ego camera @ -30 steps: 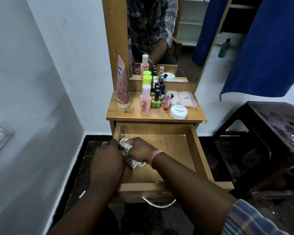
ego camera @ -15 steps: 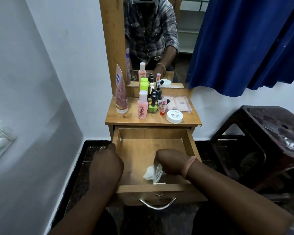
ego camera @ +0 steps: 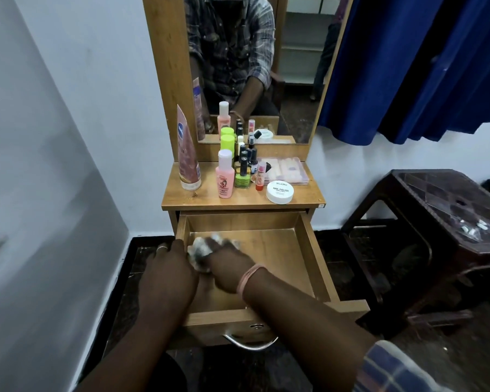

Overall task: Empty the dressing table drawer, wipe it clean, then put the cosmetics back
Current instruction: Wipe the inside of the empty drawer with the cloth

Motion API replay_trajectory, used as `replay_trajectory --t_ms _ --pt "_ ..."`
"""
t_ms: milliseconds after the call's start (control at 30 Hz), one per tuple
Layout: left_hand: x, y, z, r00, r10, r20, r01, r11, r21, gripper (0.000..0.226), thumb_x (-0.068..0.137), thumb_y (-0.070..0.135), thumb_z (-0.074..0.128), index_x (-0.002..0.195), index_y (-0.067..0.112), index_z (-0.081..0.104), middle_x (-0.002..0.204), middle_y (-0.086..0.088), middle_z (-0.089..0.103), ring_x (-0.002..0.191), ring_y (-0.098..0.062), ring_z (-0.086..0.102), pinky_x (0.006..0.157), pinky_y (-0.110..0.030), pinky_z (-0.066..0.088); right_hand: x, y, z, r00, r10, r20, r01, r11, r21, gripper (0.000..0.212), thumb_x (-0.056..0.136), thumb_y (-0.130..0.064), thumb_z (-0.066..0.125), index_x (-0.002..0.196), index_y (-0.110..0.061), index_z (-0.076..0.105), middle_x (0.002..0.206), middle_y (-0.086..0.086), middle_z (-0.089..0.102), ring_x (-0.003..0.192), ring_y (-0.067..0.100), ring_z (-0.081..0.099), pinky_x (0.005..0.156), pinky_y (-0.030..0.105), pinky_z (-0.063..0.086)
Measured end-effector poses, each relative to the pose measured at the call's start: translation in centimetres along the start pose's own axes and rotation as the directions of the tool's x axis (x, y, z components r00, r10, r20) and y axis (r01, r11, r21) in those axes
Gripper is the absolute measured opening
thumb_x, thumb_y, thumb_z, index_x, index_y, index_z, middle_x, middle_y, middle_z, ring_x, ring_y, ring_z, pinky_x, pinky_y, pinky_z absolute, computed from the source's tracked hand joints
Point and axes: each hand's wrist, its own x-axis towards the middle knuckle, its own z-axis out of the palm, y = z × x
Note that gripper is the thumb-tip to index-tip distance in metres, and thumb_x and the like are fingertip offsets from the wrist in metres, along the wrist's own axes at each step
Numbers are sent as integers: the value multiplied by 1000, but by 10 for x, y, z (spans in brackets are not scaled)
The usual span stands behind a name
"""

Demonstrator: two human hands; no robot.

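The drawer (ego camera: 303, 258) is pulled out and has nothing in it but a small white cloth (ego camera: 200, 250). The right hand (ego camera: 227, 264) holds the bunched-up cloth and pushes it down on the drawer floor, near the back left corner. The fingers look curled over the cloth, but they are blurry, so I cannot tell just how they lie. The left hand (ego camera: 167, 273) rests on the drawer's left wall. Its fingers seem to bend over the edge, but I cannot see them well.

This looks like the wiping step. The cosmetics are all up on the table top (ego camera: 187, 200): a tall pink tube (ego camera: 188, 159), a pink bottle (ego camera: 225, 176), a green bottle (ego camera: 227, 142), some little nail polish bottles (ego camera: 245, 165), a white nail polish remover tub (ego camera: 279, 191) and a clear box (ego camera: 287, 170).

To wipe well, I think the cloth should stay flat and pushed down, and go in long lines from the back to the front. It should get into all four corners and along the walls, where dust hides. The right half of the floor still needs a pass. The left hand should hold the drawer steady so it does not slide. The bottles should wait on top until the wood is clean.
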Motion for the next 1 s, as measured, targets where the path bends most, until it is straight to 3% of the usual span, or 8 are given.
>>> replay_trajectory --t_ms 133,233,333,500,567,667,833,1000 --pt "-1 -1 0 1000 -7 -6 7 1000 4 32 81 15 42 107 13 61 96 -15 62 89 -37 59 68 -40 47 6 25 -7 995 -76 63 73 996 53 61 94 -4 58 151 -19 43 153 13 45 140 35 43 116 47 36" --pt "-3 3 -6 999 -44 0 44 998 -35 32 83 7 48 111 11 62 96 -16 61 87 -38 60 70 -42 50 -6 74 -9 978 191 85 -187 981 -51 53 103 -14 44 155 -18 36 162 19 28 148 42 30 116 57 28" --pt "-2 5 -5 999 -45 3 45 998 -35 33 84 7 51 115 10 62 95 -14 61 87 -36 60 68 -40 48 -28 103 -14 888 455 73 -439 884 -162 55 108 -11 34 160 -11 20 164 30 10 149 48 24 119 56 29" --pt "-3 5 -5 998 -58 -5 58 997 -50 35 85 6 50 117 11 64 96 -12 62 88 -31 60 66 -37 48 -36 81 -11 824 549 138 -516 829 -217 42 102 -20 44 141 -5 49 142 14 53 127 35 54 96 38 46" --pt "-4 4 -5 998 -65 -10 64 997 -45 37 86 8 48 120 12 65 98 -11 63 91 -30 61 68 -38 49 -42 70 -8 799 556 231 -540 831 -132 41 102 -29 46 137 -11 56 144 11 54 133 32 49 105 40 40" --pt "-4 5 -7 997 -81 -10 81 996 -30 44 87 9 47 127 15 64 103 -10 64 96 -30 62 71 -38 49 -55 68 -8 701 651 290 -664 745 -66 52 102 -44 40 145 -18 51 159 4 40 150 24 29 123 47 10" --pt "-7 9 -10 995 -102 3 102 994 -25 45 91 12 46 133 17 60 109 -7 64 103 -26 61 71 -37 49 -66 65 -32 688 641 339 -635 758 -146 40 94 -23 57 132 -9 58 137 10 59 127 26 58 104 33 45" --pt "-7 10 -13 994 -108 9 108 993 -52 42 92 14 45 131 18 59 109 -5 63 103 -25 60 76 -38 56 -66 59 -39 688 626 368 -642 761 -94 48 92 -23 62 137 -9 53 131 10 63 116 26 63 89 31 52"
